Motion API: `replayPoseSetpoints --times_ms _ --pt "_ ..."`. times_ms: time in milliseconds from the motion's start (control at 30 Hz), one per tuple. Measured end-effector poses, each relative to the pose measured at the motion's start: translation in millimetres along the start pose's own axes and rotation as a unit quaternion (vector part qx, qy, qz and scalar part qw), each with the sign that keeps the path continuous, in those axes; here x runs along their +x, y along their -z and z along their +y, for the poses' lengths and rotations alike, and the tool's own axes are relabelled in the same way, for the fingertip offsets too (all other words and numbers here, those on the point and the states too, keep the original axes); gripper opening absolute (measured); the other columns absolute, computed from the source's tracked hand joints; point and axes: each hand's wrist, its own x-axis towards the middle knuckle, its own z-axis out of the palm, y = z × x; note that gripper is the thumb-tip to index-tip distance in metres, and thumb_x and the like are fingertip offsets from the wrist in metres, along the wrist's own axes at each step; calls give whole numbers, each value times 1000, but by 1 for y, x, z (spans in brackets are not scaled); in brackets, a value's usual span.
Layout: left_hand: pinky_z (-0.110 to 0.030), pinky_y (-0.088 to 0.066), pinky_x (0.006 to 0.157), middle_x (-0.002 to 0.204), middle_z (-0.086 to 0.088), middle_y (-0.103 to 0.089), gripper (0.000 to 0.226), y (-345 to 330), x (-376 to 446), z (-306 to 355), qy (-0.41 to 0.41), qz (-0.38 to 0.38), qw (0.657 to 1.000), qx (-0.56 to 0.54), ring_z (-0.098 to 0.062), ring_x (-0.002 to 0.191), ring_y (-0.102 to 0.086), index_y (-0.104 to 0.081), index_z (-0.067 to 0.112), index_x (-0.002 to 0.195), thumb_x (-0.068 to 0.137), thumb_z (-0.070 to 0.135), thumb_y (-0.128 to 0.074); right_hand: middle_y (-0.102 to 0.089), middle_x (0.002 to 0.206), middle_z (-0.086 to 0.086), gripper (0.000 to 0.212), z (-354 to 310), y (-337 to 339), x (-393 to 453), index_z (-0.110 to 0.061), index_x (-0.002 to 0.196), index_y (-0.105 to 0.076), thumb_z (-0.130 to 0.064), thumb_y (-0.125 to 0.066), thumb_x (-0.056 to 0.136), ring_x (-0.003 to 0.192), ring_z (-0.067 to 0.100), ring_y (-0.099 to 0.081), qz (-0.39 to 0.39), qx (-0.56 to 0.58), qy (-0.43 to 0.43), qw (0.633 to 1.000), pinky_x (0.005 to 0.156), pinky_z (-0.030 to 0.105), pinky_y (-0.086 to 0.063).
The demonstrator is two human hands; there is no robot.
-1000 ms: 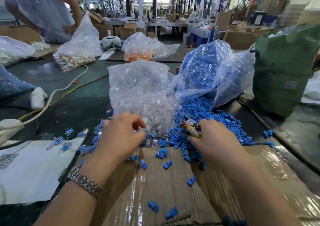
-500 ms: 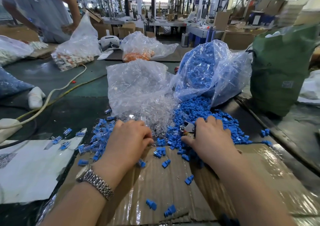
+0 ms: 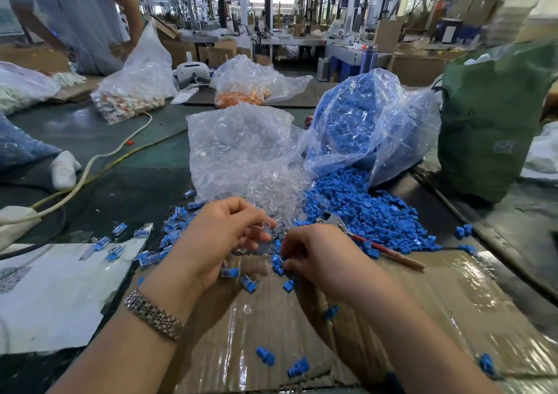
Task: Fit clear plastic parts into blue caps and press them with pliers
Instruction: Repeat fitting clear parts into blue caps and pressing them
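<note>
My left hand (image 3: 223, 236) hovers at the near edge of the clear plastic parts pile (image 3: 280, 185) and pinches a clear plastic part (image 3: 268, 227) between thumb and fingertips. My right hand (image 3: 323, 257) is just to its right, fingers curled, pinching a blue cap (image 3: 277, 265) over the cardboard sheet (image 3: 453, 309). The pliers (image 3: 374, 244) lie untouched beside the right hand, metal jaws on the blue caps pile (image 3: 362, 209), red handles pointing right. Finished blue-and-clear pieces (image 3: 169, 236) lie scattered to the left.
An open bag of clear parts (image 3: 238, 143) and an open bag of blue caps (image 3: 362, 122) sit behind the piles. A green sack (image 3: 495, 122) stands at the right. White paper (image 3: 54, 288) and a cable (image 3: 90, 164) lie to the left. A person (image 3: 69, 22) stands at the far left.
My right hand has let go of the pliers, which now lie on the blue pile, and moved down-left onto a blue cap. My left hand lifted with a clear part.
</note>
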Motion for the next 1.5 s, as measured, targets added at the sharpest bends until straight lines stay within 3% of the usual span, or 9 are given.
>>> replayPoseSetpoints --times_ms 100,267,400,500,967,1133,1200,1300,1500 --pt "-23 -58 62 102 -21 -75 30 0 -1 2 43 -52 987 -149 -20 76 -72 -64 -4 100 81 18 -72 -69 80 -12 8 8 12 -3 -29 85 -69 -25 -73 91 77 3 -64 77 122 -12 989 78 28 -55" --pt "-26 -61 69 109 -26 -72 36 0 -3 4 50 -108 959 -259 -27 89 -74 -64 -10 112 79 1 -72 -73 81 -5 7 8 29 -8 -23 88 -72 -18 -71 93 77 12 -68 190 316 50 928 77 26 -56" --pt "-24 -60 67 101 -28 -73 33 -2 -3 3 33 -88 967 -238 -28 87 -75 -67 -7 105 73 -5 -71 -66 74 -14 7 4 23 -8 -24 91 -70 -19 -69 95 66 1 -58 195 302 90 929 64 14 -43" --pt "-24 -61 66 93 -25 -74 26 -4 -3 2 28 -82 969 -232 -28 85 -76 -69 -4 97 71 -5 -71 -64 74 -16 7 4 20 -7 -24 90 -69 -19 -68 95 67 -1 -55 197 275 109 935 65 11 -39" --pt "-26 -61 70 97 -25 -73 21 -3 -4 1 11 -110 974 -198 -29 86 -75 -77 0 93 72 -5 -72 -66 87 -8 4 2 21 -10 -21 95 -68 -17 -68 95 85 7 -61 183 176 148 956 78 24 -48" --pt "-25 -61 70 99 -26 -73 22 -2 -4 1 9 -110 973 -201 -29 87 -75 -77 0 95 74 -3 -72 -66 91 -13 14 15 33 -10 -31 103 -63 -39 -68 93 86 3 -62 174 229 61 956 77 21 -51" --pt "-26 -61 69 97 -27 -73 21 -2 -4 2 5 -108 973 -205 -29 85 -75 -77 1 93 74 -2 -73 -61 99 -14 28 30 39 -9 -28 111 -60 -49 -65 92 91 6 -59 173 108 -32 979 83 29 -50" --pt "-26 -61 69 97 -29 -72 20 -1 -3 1 3 -107 972 -211 -29 83 -74 -77 1 94 74 -3 -72 -55 111 -3 46 46 40 -11 -22 114 -56 -60 -64 89 104 20 -57 51 -72 -179 980 96 45 -49" --pt "-26 -62 66 93 -30 -72 18 -4 -2 1 4 -92 968 -235 -28 78 -74 -76 0 90 74 -5 -70 -60 90 0 35 45 32 -9 -23 88 -59 -55 -70 81 85 22 -59 3 -136 -181 974 81 41 -54"
